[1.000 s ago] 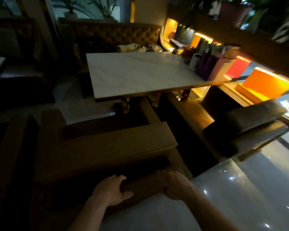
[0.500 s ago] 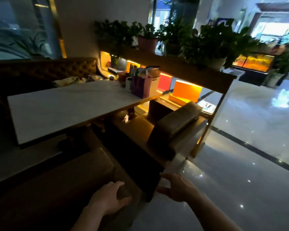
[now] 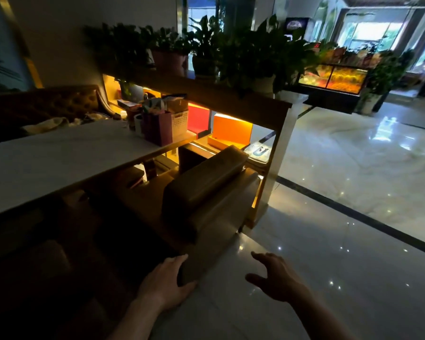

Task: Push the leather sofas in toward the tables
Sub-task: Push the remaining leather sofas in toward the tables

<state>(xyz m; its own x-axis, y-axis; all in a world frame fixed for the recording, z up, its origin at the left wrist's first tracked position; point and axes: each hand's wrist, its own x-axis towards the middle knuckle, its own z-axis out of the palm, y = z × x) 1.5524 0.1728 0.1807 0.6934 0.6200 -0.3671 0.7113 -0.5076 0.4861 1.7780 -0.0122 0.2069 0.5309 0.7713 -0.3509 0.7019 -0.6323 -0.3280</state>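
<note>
A white marble table [image 3: 59,155] stands at the left in the head view. A brown leather sofa [image 3: 206,190] sits along its right side, its back toward the aisle. A second, darker leather sofa [image 3: 47,266] fills the shadowed lower left. My left hand [image 3: 165,283] wraps around the near end corner of the brown sofa's back, thumb on top. My right hand [image 3: 275,280] hovers over the floor to the right of that corner, fingers spread, holding nothing.
A wooden shelf divider [image 3: 231,104] with potted plants and lit orange panels runs behind the brown sofa. A purple paper bag [image 3: 157,128] stands on the table's far end. A tufted bench [image 3: 47,104] is beyond the table. Glossy floor [image 3: 353,192] spreads to the right.
The view has swung right from the dark sofa to the brown one. My left hand has shifted from the dark sofa's back onto the brown sofa's corner; my right hand has come off and opened.
</note>
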